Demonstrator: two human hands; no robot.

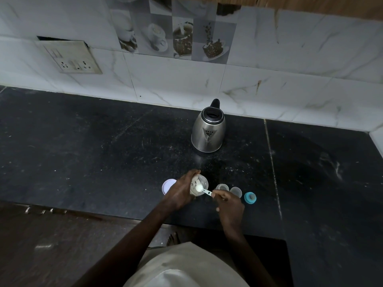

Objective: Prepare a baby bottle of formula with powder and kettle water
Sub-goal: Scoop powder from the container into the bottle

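at the front edge of the black counter [103,152], powder step in hand.

risks:
- the scoop [200,188] looks heaped and sits over the mouth of the powder jar [202,180]. any tilt or jolt on the way across would shed powder onto the counter. an unlevelled heap would also throw the dose off.
- just right of the jar stand a clear round piece [222,187] and a second clear piece [235,192]. one is probably the bottle; i cannot tell which from above. either mouth looks narrow, so a careless tip would miss.
- the blue teat collar [250,197] lies open-side down on a dusty surface, which risks contamination.
- the jar lid [167,185] lies off at the left, so a knock to the jar would spill it.
- the kettle [208,129] stands well behind, lid shut. i see no sign of water added yet.

hands:
- left hand [180,193]: fingers curled round the side of the jar, gripping it steady.
- right hand [230,206]: thumb and fingertips pinch the end of the scoop handle, with the bowl held out to the left over the jar.
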